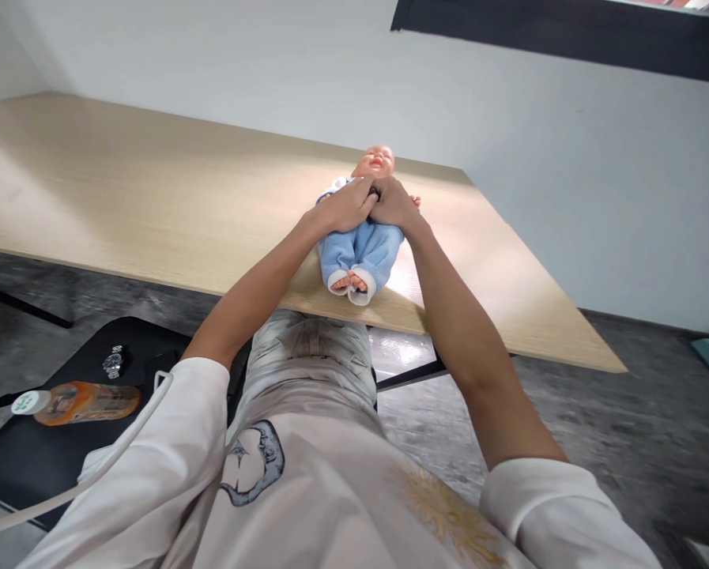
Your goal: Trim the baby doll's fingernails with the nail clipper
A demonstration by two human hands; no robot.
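Observation:
A baby doll (360,251) in a pale blue outfit with white cuffs lies on its back on the light wood table (152,182), its bare feet toward me and its head (373,162) at the far side. My left hand (348,207) lies across the doll's chest, with the fingers closed over the garment. My right hand (393,204) presses in from the other side, and the fingertips of both hands meet at the middle of the chest. The hands hide the front of the outfit.
Below the near table edge on the left, a black seat (81,466) holds a wristwatch (112,362) and an orange drink bottle (78,403). A white cable (117,450) runs along my left sleeve. A grey floor and a pale wall surround the table.

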